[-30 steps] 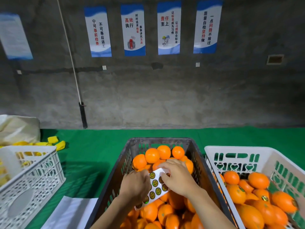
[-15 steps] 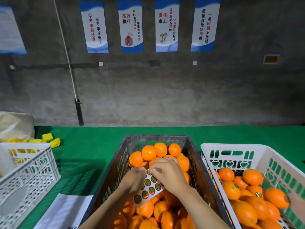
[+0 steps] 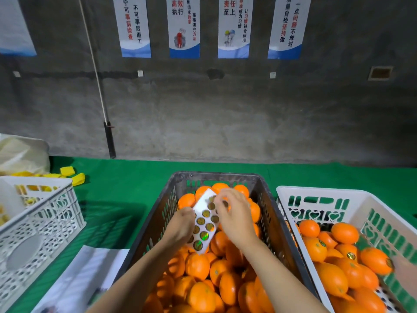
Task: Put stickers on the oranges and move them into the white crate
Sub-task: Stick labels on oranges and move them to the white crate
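A dark grey crate (image 3: 158, 224) in front of me is full of plain oranges (image 3: 198, 267). Over it my left hand (image 3: 180, 224) holds a white sticker sheet (image 3: 204, 224) with several round gold-green stickers, tilted upright. My right hand (image 3: 234, 215) is at the sheet's upper right, its fingertips pinching at a sticker near the top. To the right stands the white crate (image 3: 320, 195), which holds several oranges (image 3: 345, 233), some bearing stickers.
A second white lattice crate (image 3: 42, 220) with yellow items sits at the left. White paper (image 3: 79, 276) lies on the green table cover (image 3: 126, 188) beside the grey crate. Yellow pieces (image 3: 77, 178) and a pale bag (image 3: 22, 154) lie far left. A concrete wall rises behind.
Both hands have lifted the sticker sheet higher and turned it more upright over the crate. My right fingers shifted up to the sheet's top stickers.
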`<state>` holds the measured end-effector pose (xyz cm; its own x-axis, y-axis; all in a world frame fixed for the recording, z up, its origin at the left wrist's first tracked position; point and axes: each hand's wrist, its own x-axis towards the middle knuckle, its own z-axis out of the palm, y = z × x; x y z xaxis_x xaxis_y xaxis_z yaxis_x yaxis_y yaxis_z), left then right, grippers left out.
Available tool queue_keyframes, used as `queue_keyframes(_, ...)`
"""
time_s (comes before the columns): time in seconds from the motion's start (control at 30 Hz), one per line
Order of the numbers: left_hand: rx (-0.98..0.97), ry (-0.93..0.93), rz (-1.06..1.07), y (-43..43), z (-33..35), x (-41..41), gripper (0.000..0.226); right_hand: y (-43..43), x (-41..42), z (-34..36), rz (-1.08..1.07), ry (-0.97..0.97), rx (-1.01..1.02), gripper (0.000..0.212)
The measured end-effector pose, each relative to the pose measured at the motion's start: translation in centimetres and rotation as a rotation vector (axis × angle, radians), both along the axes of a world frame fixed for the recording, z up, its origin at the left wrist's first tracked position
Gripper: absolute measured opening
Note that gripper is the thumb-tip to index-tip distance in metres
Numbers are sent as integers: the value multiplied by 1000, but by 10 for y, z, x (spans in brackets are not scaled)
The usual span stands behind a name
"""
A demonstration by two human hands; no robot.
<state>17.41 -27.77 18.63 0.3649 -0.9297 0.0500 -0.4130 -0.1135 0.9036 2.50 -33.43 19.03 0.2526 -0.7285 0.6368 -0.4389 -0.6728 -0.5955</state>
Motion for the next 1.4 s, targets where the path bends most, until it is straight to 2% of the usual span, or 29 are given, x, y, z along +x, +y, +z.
queue_keyframes(0.1,-124,-55,221,2,3,1,30,-1,-6,12,-138,-269,218,14)
queue_keyframes(0.17,-174,-23,330,2,7,5,29,-3,-11,16,-121,-274,455,12)
queue_keyframes(0.2,-182,-11,368,1,7,7,29,-2,-12,19,-39,-225,606,12)
queue_keyframes(0.23,-184,-10,395,0,7,9,29,0,-11,20,87,-107,761,11)
queue_keyframes(0.33,-190,-31,407,0,8,9,31,12,-4,13,447,572,1011,10)
queue_keyframes(0.4,-169,-17,378,0,8,6,32,21,2,6,550,856,1035,11)
queue_keyframes(0.47,-143,-22,349,1,7,5,32,26,5,2,560,928,1024,15)
queue_keyframes(0.6,-166,-126,321,2,5,2,29,30,7,2,569,876,1023,17)
queue_keyframes(0.8,-102,-114,281,3,4,1,29,42,14,-9,604,974,985,11)
queue_keyframes(1.07,-104,-153,261,3,5,-3,30,37,16,-16,596,929,1027,7)
queue_keyframes(1.27,-116,-227,286,1,2,-3,32,42,15,-18,510,814,1191,49)
queue_keyframes(1.4,-97,-287,290,1,1,-3,31,49,23,-20,512,1061,1146,80)
